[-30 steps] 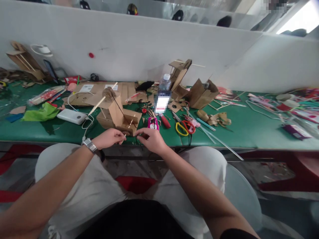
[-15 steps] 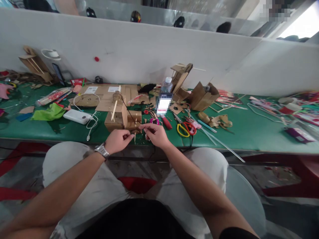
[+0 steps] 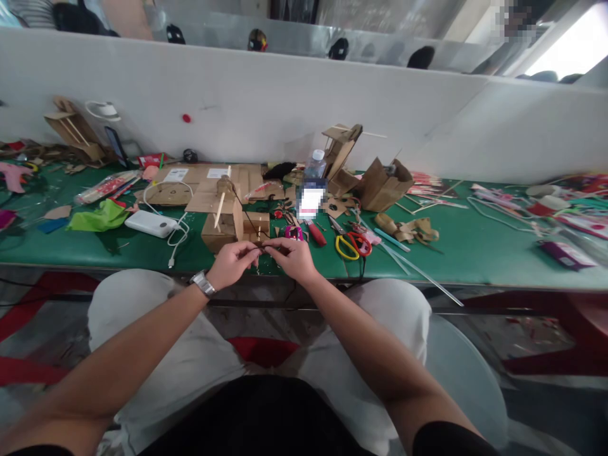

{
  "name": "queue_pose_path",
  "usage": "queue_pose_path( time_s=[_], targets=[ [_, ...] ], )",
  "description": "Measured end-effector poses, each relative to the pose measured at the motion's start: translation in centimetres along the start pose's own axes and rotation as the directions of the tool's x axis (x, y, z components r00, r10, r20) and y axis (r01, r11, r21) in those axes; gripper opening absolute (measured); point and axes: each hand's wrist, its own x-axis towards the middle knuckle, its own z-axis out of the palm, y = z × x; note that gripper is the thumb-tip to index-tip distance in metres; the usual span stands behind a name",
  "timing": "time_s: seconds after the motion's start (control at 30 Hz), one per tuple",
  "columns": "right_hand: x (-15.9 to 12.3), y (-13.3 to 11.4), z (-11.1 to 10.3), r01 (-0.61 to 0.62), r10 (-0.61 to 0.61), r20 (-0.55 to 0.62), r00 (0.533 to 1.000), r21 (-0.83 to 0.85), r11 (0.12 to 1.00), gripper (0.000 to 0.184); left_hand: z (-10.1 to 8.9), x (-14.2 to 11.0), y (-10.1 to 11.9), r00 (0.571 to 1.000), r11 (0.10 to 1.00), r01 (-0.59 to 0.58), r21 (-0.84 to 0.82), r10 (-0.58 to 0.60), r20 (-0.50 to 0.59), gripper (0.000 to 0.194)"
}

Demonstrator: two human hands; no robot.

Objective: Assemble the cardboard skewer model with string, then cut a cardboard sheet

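A small cardboard box model [image 3: 219, 233] stands at the table's near edge, with wooden sticks [image 3: 220, 209] through its upright arm. A dark string [image 3: 246, 215] runs down from the arm's top toward my hands. My left hand [image 3: 232, 263], with a metal watch on the wrist, is closed in a pinch at the model's front; what lies in its fingertips is hidden. My right hand [image 3: 293, 258] meets it fingertip to fingertip, pinched on the string's lower end. Behind the fingers, a short upright stick [image 3: 259, 233] shows only in part.
On the green table [image 3: 456, 253] lie scissors with yellow and red handles [image 3: 352, 247], a red-handled tool [image 3: 316, 233], a lit phone [image 3: 311, 199] and a white power bank [image 3: 149, 223] with cable. A bottle [image 3: 316, 164] and cardboard pieces stand behind, before a white partition [image 3: 285, 95].
My left hand has moved right and slightly up, so both hands' fingertips now meet at the front of the box model. My right hand has shifted slightly left.
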Motion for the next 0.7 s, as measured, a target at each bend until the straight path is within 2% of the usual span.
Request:
queue_pose_path(
  time_s=[0.07, 0.17, 0.23, 0.33, 0.53, 0.63, 0.7],
  targets=[
    [0.0, 0.2, -0.2, 0.003, -0.004, -0.008, 1.000, -0.039, 0.999, 0.033, -0.3, 0.1, -0.2, 0.997, 0.984, 0.060, -0.170, -0.067, -0.036, 0.035],
    [0.0, 0.2, -0.2, 0.006, -0.008, -0.030, 1.000, -0.064, 0.998, 0.031, -0.5, 0.2, -0.7, 0.989, 0.902, 0.105, -0.418, -0.138, -0.048, 0.035],
    [-0.1, 0.2, -0.1, 0.005, -0.008, -0.048, 0.999, -0.060, 0.998, 0.030, -0.6, 0.3, -1.0, 0.988, 0.859, 0.105, -0.502, -0.149, -0.050, 0.033],
    [-0.3, 0.3, 0.1, -0.002, 0.000, -0.056, 0.998, -0.035, 0.999, 0.029, -0.5, 0.4, -1.0, 0.989, 0.837, 0.086, -0.540, -0.138, -0.055, 0.031],
    [-0.6, 0.8, 1.0, 0.033, -0.033, -0.036, 0.999, 0.006, 0.999, 0.023, -0.3, 0.6, -0.9, 0.995, 0.874, 0.047, -0.484, -0.083, -0.054, 0.032],
    [-0.7, 1.0, 1.5, 0.086, -0.086, -0.019, 0.996, -0.025, 0.996, 0.016, -0.3, 0.6, -1.2, 0.996, 0.938, 0.021, -0.346, -0.048, -0.070, 0.032],
    [-0.7, 1.0, 1.6, 0.097, -0.098, -0.011, 0.995, -0.058, 0.994, 0.012, -0.4, 0.3, -1.4, 0.996, 0.982, 0.013, -0.189, -0.030, -0.089, 0.032]
  ],
)
